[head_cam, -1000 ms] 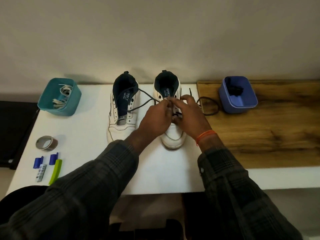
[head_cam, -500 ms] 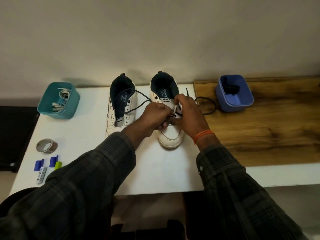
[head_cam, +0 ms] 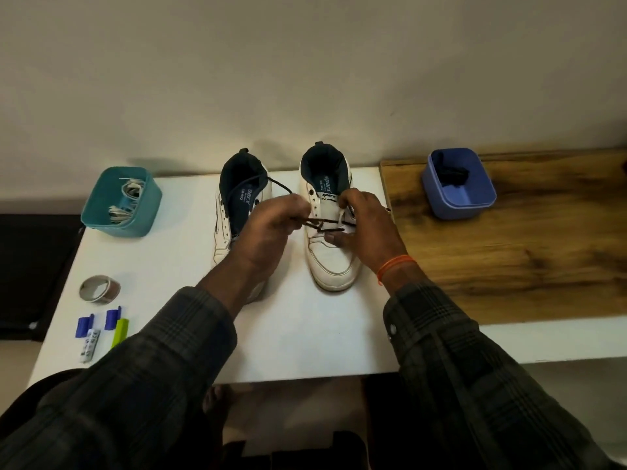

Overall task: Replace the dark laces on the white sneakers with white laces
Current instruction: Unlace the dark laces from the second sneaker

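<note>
- Dark laces (head_cam: 325, 225) cross the lower eyelets of the white sneaker at centre frame (head_cam: 330, 252), which stands on the white desk (head_cam: 305, 334); the upper eyelets of this shoe look already emptied.
- Left hand (head_cam: 268, 232) has its grip closed, pinching a strand of the dark lace and drawing it out toward frame left.
- Right hand (head_cam: 366, 228) grips the same shoe, thumb pressed on the vamp and fingers curled over the far side by the eyelets.
- Second white sneaker, left of centre (head_cam: 237, 215), has a dark lace hanging loose from its collar; I judge it only partly unlaced.
- White laces (head_cam: 124, 201) lie in the teal plastic tub at left (head_cam: 118, 225), apparently untouched, so all relacing remains.
- Blue plastic tub at upper right (head_cam: 458, 198), on the wooden board (head_cam: 509, 249), holds something dark; whether it is laces is hard to make out.
- Left hand hides the front of the second sneaker, so its lower eyelets cannot be read.
</note>
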